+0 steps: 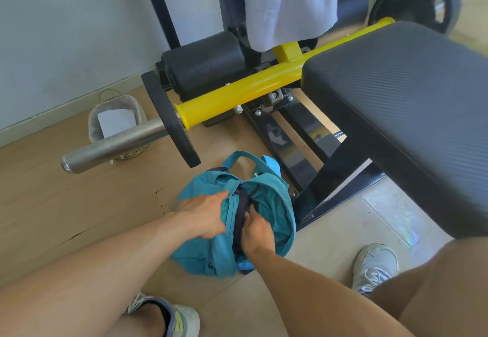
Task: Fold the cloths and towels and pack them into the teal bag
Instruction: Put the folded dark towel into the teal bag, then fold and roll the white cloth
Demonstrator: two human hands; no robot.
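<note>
The teal bag [269,204] lies on the floor between my feet, its dark-lined top opening facing up. My left hand [203,215] grips the bag's left rim, fingers curled into the teal fabric. My right hand [257,233] reaches into the dark opening, and its fingers curl around the dark inner edge. A pale grey towel [289,4] hangs over the upright of the gym machine at the top of the view. What lies inside the bag is hidden.
A black padded bench [412,104] fills the right side. A yellow bar [245,91] with a black disc and steel sleeve [113,144] juts out just above the bag. A lined wicker basket [116,122] stands by the wall. My shoes [375,265] flank the bag.
</note>
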